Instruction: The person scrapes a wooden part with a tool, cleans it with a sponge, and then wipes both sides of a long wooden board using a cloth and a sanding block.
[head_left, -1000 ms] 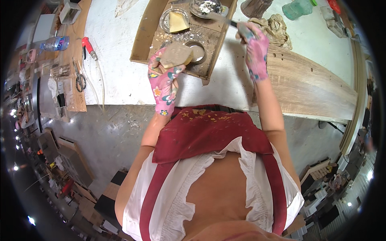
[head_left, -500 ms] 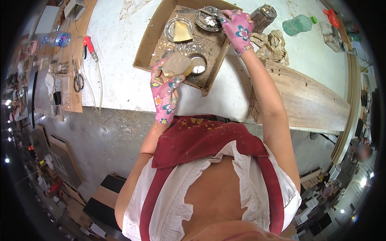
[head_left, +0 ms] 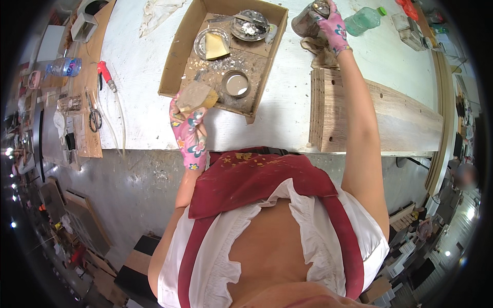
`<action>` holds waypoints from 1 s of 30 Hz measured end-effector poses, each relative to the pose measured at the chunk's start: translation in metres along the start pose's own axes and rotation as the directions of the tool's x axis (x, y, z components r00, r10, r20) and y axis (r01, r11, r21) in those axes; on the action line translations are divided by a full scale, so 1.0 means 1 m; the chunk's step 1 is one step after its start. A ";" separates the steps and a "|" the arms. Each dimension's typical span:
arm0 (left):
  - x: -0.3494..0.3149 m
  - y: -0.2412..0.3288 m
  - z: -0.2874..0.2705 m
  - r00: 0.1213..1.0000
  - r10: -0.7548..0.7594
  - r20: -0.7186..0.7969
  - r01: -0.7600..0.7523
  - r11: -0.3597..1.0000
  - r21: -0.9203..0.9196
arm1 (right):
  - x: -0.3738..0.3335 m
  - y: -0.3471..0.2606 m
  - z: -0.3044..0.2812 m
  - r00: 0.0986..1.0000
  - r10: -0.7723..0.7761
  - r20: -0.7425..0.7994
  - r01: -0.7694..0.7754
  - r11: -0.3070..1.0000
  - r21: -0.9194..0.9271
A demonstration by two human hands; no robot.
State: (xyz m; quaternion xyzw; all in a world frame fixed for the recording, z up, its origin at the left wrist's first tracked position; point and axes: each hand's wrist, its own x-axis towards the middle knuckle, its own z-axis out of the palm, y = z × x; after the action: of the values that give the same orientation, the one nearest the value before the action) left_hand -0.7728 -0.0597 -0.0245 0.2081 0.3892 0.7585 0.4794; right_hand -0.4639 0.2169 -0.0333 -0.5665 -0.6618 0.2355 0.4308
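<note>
My left hand [head_left: 190, 136], in a pink flowered glove, is closed on a flat grey-beige pad [head_left: 194, 97] with a yellow edge. It is at the near left corner of a shallow cardboard box [head_left: 172, 66]. To the right of the box, my right hand [head_left: 335, 33], gloved alike, has its fingers round the upper side of a stained, dirty jar [head_left: 304, 24]. In the box lie a round tin [head_left: 235, 84] with pale liquid, a clear dish [head_left: 202, 47] with a yellow sponge [head_left: 215, 46], and another dish [head_left: 248, 26] of white and grey paste with a stick across it.
A crumpled rag [head_left: 321, 54] is under my right wrist, by stacked wooden boards [head_left: 380, 110]. A green bottle [head_left: 364, 21] stands beyond. At left lie a red air gun [head_left: 107, 74] with hose, scissors [head_left: 94, 117] and a plastic bottle [head_left: 64, 67].
My right hand has left the paste dish and moved right to the jar, which it now grips. My left hand still holds the pad, now tilted differently and drawn slightly back from the tin.
</note>
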 end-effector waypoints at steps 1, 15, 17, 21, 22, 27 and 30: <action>-0.003 0.005 -0.001 1.000 0.018 -0.008 -0.017 0.996 0.082 | -0.007 -0.013 0.000 0.999 -0.021 -0.029 0.021 1.000 -0.021; -0.013 0.021 -0.037 0.985 0.102 -0.141 -0.103 0.995 -0.001 | -0.153 -0.173 0.000 0.932 -0.342 0.118 0.331 0.938 0.103; -0.015 0.020 -0.038 0.983 0.127 -0.133 -0.129 0.992 -0.009 | -0.154 -0.182 0.010 0.883 -0.420 0.209 0.434 0.901 -0.026; -0.023 0.018 -0.051 0.976 0.136 -0.168 -0.139 0.990 -0.005 | -0.156 -0.176 0.031 0.814 -0.452 0.365 0.541 0.819 -0.192; -0.026 0.019 -0.053 0.974 0.127 -0.189 -0.130 0.992 -0.001 | -0.158 -0.178 0.035 0.812 -0.432 0.393 0.537 0.816 -0.211; -0.040 0.028 -0.056 0.969 0.076 -0.237 -0.065 0.996 0.054 | -0.159 -0.169 0.057 0.813 -0.349 0.467 0.500 0.829 -0.251; -0.041 0.028 -0.059 0.974 0.055 -0.218 -0.049 0.998 0.035 | -0.171 -0.162 0.059 0.870 -0.271 0.411 0.426 0.834 -0.351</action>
State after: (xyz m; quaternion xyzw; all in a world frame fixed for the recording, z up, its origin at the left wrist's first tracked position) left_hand -0.8109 -0.1255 -0.0356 0.1404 0.4453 0.7834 0.4103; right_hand -0.6039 0.0241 0.0137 -0.4649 -0.8553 0.0948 0.2082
